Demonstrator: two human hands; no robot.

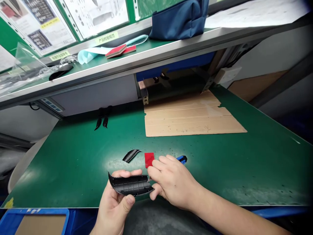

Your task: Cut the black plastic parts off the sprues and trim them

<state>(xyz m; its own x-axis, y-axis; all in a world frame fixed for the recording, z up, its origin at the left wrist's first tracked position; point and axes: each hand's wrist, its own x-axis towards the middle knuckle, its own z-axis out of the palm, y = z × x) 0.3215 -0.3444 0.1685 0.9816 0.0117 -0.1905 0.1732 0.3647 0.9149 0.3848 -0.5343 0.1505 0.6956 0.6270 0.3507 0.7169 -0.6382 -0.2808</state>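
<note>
The left hand [114, 199] cradles a curved black plastic piece [130, 184], its fingers under the piece and its thumb pressed on the near edge. The piece has a ribbed, grid-like face turned up and is held just above the front edge of the green tabletop [73, 173]. The right hand [172, 181] comes in from the right with its fingers and thumb drawn together at the far end of the piece. A small pointed tip [148, 179] shows at its fingertips, right against the piece's edge, but most of what it pinches is hidden.

Just beyond the hands lie a red square pad [149, 160] and a curved black strip [131, 155], a little apart from each other. A blue and black handle [182, 159] sticks out from behind the right hand's fingers. Further back, two small black curved pieces [102, 121] lie side by side, and a flattened cardboard sheet [193, 114] covers part of the tabletop. Above is a shelf [127, 60] holding a navy pouch [178, 21], red pads [121, 50] and pale blue film [90, 54]. A blue bin [36, 222] sits below the front edge.
</note>
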